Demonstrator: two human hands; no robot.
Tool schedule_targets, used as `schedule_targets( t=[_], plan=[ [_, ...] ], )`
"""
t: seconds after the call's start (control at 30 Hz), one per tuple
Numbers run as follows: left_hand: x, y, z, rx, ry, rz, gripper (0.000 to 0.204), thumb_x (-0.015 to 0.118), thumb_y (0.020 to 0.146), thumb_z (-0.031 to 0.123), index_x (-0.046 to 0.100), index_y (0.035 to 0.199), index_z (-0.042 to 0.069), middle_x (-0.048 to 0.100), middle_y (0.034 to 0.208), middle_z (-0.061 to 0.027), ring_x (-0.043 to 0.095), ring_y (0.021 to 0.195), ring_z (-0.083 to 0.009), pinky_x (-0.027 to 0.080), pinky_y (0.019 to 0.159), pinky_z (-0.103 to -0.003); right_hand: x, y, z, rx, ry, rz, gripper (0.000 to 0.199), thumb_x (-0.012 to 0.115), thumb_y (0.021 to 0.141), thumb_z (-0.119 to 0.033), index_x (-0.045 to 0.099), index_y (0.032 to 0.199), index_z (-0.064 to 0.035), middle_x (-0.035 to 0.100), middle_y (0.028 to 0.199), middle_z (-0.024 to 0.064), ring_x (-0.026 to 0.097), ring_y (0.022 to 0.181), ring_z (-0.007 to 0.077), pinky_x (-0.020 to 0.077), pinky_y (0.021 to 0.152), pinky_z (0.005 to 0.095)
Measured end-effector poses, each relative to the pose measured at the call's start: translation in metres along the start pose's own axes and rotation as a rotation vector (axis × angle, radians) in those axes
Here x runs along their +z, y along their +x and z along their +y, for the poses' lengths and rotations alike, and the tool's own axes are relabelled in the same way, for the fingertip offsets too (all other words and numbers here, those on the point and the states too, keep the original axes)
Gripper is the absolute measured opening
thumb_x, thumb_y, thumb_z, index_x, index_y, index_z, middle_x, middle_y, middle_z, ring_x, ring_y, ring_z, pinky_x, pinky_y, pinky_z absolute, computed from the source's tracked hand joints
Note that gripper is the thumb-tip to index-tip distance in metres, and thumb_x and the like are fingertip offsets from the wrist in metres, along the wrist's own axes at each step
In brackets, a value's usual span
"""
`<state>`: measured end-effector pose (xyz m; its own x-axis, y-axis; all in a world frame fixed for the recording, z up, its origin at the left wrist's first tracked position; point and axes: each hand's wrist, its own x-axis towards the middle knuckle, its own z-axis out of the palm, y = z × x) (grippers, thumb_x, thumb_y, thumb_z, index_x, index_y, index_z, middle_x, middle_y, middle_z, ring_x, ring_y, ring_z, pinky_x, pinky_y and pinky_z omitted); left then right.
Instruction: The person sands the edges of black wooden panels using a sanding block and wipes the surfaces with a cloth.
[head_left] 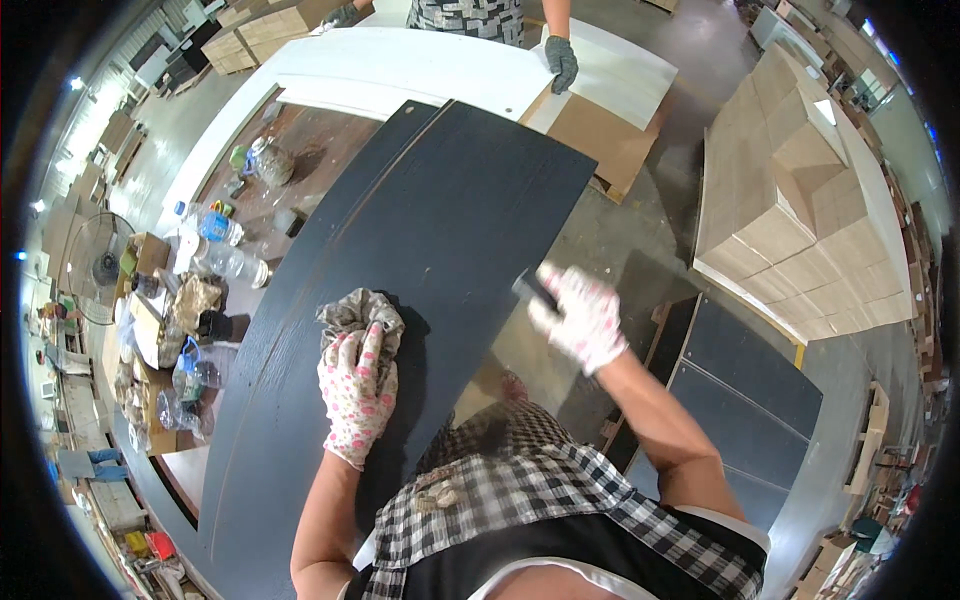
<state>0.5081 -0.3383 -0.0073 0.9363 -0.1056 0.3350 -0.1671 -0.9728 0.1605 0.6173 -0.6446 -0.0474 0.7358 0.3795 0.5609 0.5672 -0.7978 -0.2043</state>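
A long dark blue-grey panel (430, 220) with a groove along its left side lies in front of me. My left hand (358, 395), in a white glove with pink spots, presses a crumpled grey rag (362, 315) onto its surface. My right hand (580, 318), gloved alike, is by the panel's right edge. Its fingers are closed around a small dark tool (535, 290) with a greyish end; blur hides the exact kind. Whether this tool touches the panel edge, I cannot tell.
Plastic bottles (230, 262) and a jar (270, 160) stand or lie on a brown board at left. Across the table is a co-worker's grey-gloved hand (562, 65) by a white panel (430, 75). Stacked cartons (800, 210) and more dark panels (735, 400) are at right.
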Motion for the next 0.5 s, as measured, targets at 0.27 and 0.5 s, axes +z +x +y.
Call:
schedule_targets(
  t=[0.27,0.5],
  plan=[
    [-0.033,-0.084,-0.070,-0.112,0.041,0.020,0.064,0.072,0.075,0.014,0.053,0.136,0.011,0.056,0.124,-0.0166,0.052,0.117,-0.0401,0.039,0.102,-0.050,-0.019,-0.076,-0.156,-0.187,0.286,-0.205,0.044,0.057,0.091,-0.045,0.060,0.115,-0.0080,0.045,0.064,0.0034,0.050,0.058,0.0173,0.0507,0.055,0.0340],
    [-0.053,-0.125,-0.092,-0.042,0.011,0.017,0.065,0.072,0.075,0.013,0.052,0.137,0.012,0.054,0.126,-0.0158,0.049,0.120,-0.0398,0.039,0.102,-0.050,-0.005,-0.011,-0.045,0.191,-0.068,0.180,0.034,0.060,0.090,-0.041,0.060,0.089,-0.0069,0.059,0.074,0.0138,0.061,0.067,0.0344,0.0508,0.062,0.0451]
  ],
)
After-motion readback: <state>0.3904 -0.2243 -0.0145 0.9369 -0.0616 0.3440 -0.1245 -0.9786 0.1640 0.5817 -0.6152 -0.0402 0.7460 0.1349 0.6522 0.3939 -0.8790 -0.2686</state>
